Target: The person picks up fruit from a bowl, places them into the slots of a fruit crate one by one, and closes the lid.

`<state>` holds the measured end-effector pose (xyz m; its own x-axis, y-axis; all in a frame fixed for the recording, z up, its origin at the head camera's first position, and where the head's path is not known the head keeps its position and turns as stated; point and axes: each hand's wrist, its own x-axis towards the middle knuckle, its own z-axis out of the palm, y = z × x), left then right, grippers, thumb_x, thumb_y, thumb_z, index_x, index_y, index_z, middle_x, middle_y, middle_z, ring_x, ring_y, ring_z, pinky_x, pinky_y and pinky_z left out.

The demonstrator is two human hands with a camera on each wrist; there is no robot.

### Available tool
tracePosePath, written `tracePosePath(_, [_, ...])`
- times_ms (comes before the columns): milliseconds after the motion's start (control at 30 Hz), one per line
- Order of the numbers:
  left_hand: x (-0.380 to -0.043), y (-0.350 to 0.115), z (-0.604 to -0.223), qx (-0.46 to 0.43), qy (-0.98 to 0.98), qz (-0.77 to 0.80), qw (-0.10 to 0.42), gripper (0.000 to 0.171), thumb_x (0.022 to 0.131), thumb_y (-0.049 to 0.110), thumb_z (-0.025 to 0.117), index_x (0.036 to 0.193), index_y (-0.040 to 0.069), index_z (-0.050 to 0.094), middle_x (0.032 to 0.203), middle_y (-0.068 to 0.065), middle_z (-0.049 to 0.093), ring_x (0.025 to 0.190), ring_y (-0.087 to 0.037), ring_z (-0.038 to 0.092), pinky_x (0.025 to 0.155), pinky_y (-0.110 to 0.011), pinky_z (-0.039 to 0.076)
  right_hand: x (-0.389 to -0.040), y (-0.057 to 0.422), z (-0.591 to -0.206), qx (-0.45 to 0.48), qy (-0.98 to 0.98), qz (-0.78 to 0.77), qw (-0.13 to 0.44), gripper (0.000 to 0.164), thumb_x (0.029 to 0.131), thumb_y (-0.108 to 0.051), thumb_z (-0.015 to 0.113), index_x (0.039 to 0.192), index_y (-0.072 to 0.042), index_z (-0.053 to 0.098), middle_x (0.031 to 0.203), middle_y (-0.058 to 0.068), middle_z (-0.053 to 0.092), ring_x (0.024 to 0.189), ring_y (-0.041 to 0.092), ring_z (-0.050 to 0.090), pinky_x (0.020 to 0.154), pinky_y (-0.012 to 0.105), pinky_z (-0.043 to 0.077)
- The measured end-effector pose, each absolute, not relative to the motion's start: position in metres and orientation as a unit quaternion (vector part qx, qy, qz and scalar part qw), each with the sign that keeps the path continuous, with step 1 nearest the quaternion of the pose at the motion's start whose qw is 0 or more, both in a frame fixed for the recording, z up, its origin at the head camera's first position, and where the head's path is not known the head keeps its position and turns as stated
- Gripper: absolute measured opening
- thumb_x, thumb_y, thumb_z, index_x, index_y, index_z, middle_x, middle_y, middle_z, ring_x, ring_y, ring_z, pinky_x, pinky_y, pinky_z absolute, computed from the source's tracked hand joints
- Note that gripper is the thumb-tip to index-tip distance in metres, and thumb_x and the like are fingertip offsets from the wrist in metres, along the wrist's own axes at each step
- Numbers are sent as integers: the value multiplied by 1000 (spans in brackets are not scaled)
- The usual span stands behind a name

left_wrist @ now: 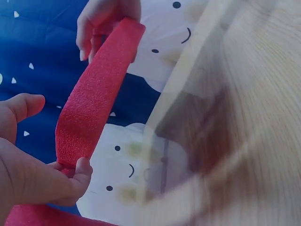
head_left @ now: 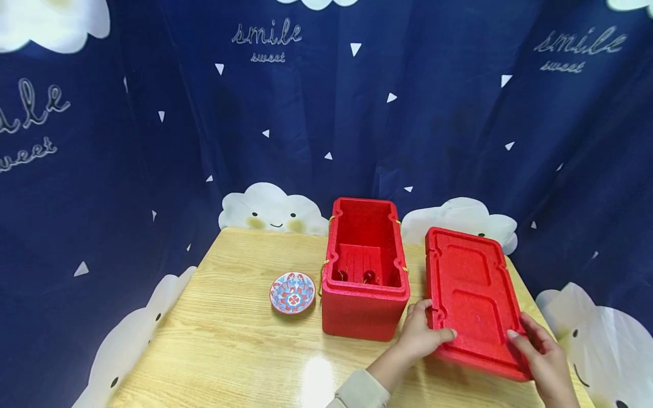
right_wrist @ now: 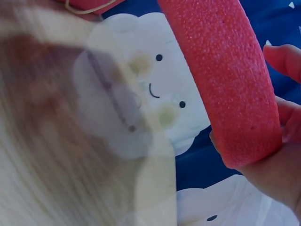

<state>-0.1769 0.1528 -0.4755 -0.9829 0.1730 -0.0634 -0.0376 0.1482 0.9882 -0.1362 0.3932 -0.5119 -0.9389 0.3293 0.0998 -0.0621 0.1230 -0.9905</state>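
Both hands hold a red foam lid (head_left: 474, 300) at the right of the table, to the right of an open red foam box (head_left: 359, 314). My left hand (head_left: 419, 333) grips the near left edge, thumb on top. On the near right edge, my right hand (head_left: 548, 358) has its thumb over the rim and its fingers around the side. The wrist views show the lid (left_wrist: 91, 99) raised off the table and edge-on. Two dark red cherries (head_left: 369, 276) lie inside the box at its near end.
Left of the box stands a small bowl (head_left: 292, 293) with a red and blue pattern. Yellow cord (head_left: 321, 277) hangs at the box's side. A dark blue curtain (head_left: 306, 113) with clouds surrounds the wooden table (head_left: 229, 340).
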Motion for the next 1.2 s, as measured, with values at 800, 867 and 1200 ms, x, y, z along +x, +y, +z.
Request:
tracePosePath(800, [-168,145,-433,97,751,653,17,85,65,25,80,138,20,38,113,15,35,100,-3,43,82,-26,43,-132,370,-459,-93,-686,705,153,67,88,-4,60,146,-12,28,111,-16,52,77,-4,59,61,14,49])
tracePosePath(867, [-167,143,-430,98,756,647,9,85,66,27,80,139,20,37,115,15,35,100,-4,44,82,-27,43,-133,367,-455,-86,-674,718,154,66,88,-2,60,146,-11,29,104,-17,54,72,1,62,59,16,50])
tracePosePath(1200, [-169,128,-418,97,751,653,-28,83,67,23,79,139,17,37,119,12,35,107,-7,42,86,-30,43,-140,350,-441,-56,-669,725,153,62,89,-2,59,145,-14,34,107,-12,52,73,2,62,61,17,51])
